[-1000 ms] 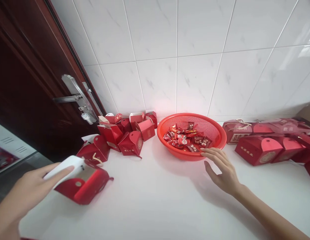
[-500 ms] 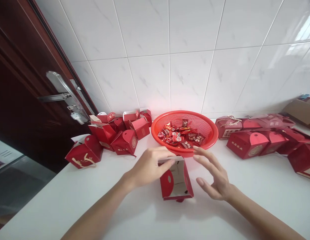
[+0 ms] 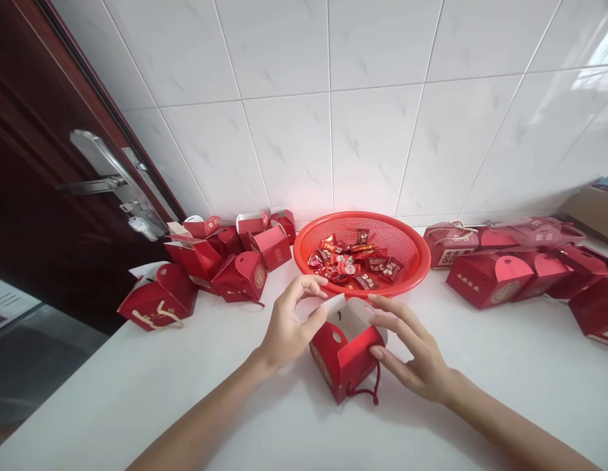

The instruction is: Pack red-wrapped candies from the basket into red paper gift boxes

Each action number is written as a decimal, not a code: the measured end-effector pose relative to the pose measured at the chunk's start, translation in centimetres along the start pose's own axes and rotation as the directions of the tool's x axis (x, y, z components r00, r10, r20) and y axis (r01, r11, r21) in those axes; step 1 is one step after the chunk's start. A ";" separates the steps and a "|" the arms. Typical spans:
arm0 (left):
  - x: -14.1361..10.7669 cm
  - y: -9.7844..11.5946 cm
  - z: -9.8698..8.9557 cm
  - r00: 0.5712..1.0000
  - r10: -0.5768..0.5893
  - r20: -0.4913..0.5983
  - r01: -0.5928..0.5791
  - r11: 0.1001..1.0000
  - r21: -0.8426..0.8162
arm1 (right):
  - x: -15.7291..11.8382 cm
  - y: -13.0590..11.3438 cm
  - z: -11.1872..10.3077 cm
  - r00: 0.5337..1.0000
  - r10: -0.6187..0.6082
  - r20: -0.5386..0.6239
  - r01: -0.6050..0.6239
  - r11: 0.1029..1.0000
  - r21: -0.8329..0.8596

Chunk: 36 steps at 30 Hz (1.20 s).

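Gaping open at lower center of the frame, a red box (image 3: 351, 361) rests between the left hand (image 3: 290, 328), loosely curved and unclosed, and the right hand (image 3: 426, 361), fingers spread against it.

Between the two hands an open red box (image 3: 357, 356) sits on the white bench (image 3: 274, 425). The right hand (image 3: 411, 350) touches its right side; the left hand (image 3: 296, 320) is at the opposite flap, though contact there is hard to judge. Behind stands a red basket (image 3: 411, 278) holding wrapped sweets (image 3: 365, 261), boxes (image 3: 487, 281) on either side.
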<state>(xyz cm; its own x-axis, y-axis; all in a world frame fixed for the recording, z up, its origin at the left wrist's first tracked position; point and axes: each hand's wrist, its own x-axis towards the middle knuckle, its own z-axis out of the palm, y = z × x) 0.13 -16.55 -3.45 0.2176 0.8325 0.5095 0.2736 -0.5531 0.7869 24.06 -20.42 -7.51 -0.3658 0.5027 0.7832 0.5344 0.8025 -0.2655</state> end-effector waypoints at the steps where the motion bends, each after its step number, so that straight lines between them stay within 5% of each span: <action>1: -0.1 0.0 -0.1 0.999 0.043 -0.027 -0.043 0.999 0.007 | 0.0 0.0 0.1 1.000 0.007 0.003 -0.007 1.000 0.003; 4: -0.5 0.2 -0.4 0.981 0.189 -0.047 -0.186 0.980 0.064 | -0.1 -0.2 0.4 1.000 0.012 0.017 -0.012 1.000 0.003; 8: -1.5 0.9 -0.2 0.951 0.283 0.122 -0.303 0.933 0.194 | -0.3 -0.2 0.7 1.000 0.015 0.024 -0.014 1.000 -0.024; 11: -1.9 1.0 0.1 0.970 0.171 0.175 -0.219 0.927 0.304 | -0.5 -0.1 0.7 1.000 0.014 0.017 -0.013 1.000 -0.025; 17: -1.6 0.5 0.1 0.996 -0.044 0.079 0.017 0.950 0.313 | -0.4 -0.1 0.6 1.000 0.020 0.012 -0.019 0.999 -0.034; 26: -2.1 0.8 0.3 0.982 -0.096 0.163 0.040 0.948 0.314 | -0.1 -0.4 0.5 1.000 -0.006 0.006 0.006 1.000 -0.018; 36: -2.8 0.8 1.4 0.993 -0.076 0.093 0.045 0.952 0.304 | -0.2 -0.2 0.7 0.994 -0.108 -0.026 0.107 0.994 -0.030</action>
<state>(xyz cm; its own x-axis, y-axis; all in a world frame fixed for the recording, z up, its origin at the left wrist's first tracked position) 1.00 -19.30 -4.73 0.2822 0.8657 0.4135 0.5551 -0.4989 0.6656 23.46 -20.40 -8.02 -0.4014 0.4043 0.8218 0.5148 0.8417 -0.1626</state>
